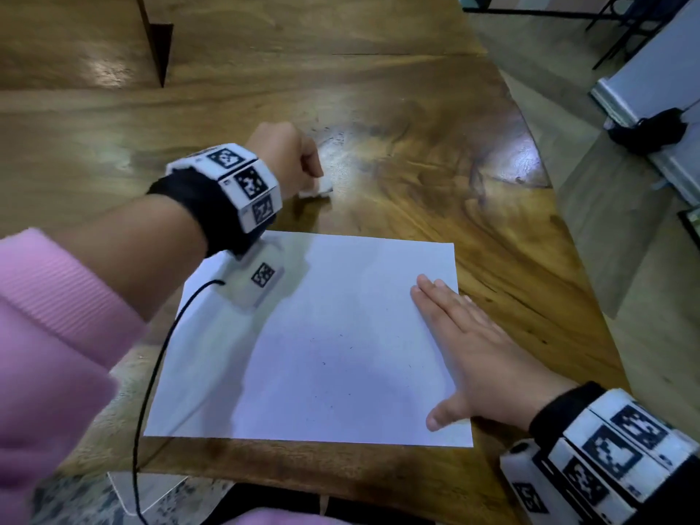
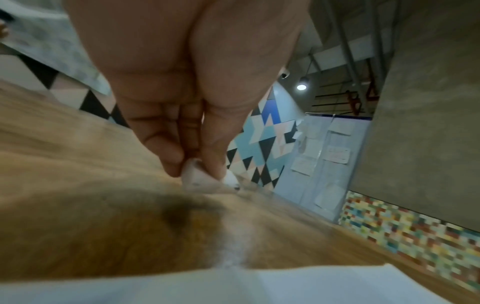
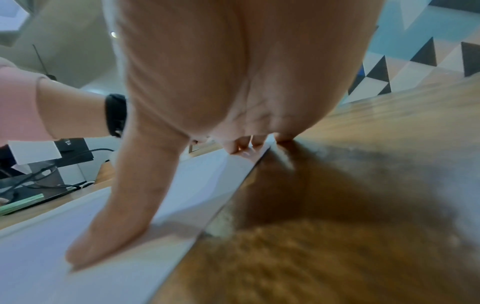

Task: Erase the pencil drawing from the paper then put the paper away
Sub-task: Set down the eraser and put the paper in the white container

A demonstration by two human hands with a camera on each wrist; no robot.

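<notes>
A white sheet of paper (image 1: 322, 346) lies flat on the wooden table (image 1: 416, 153), with only a few faint specks on it. Beyond the paper's far edge, my left hand (image 1: 291, 161) pinches a small white eraser (image 1: 318, 190) whose lower end touches the tabletop. In the left wrist view the eraser (image 2: 197, 176) sits between the thumb and fingertips, smudged with grey. My right hand (image 1: 466, 342) lies flat with straight fingers on the paper's right edge, thumb spread toward me; the right wrist view shows the paper (image 3: 130, 216) under that hand (image 3: 109, 232).
The table's curved right edge (image 1: 545, 191) drops to a tiled floor. A grey panel with a black object (image 1: 647, 130) stands at the right. A black cable (image 1: 151, 380) hangs from my left wrist across the paper's left side. A dark slot (image 1: 159, 51) splits the table at the back left.
</notes>
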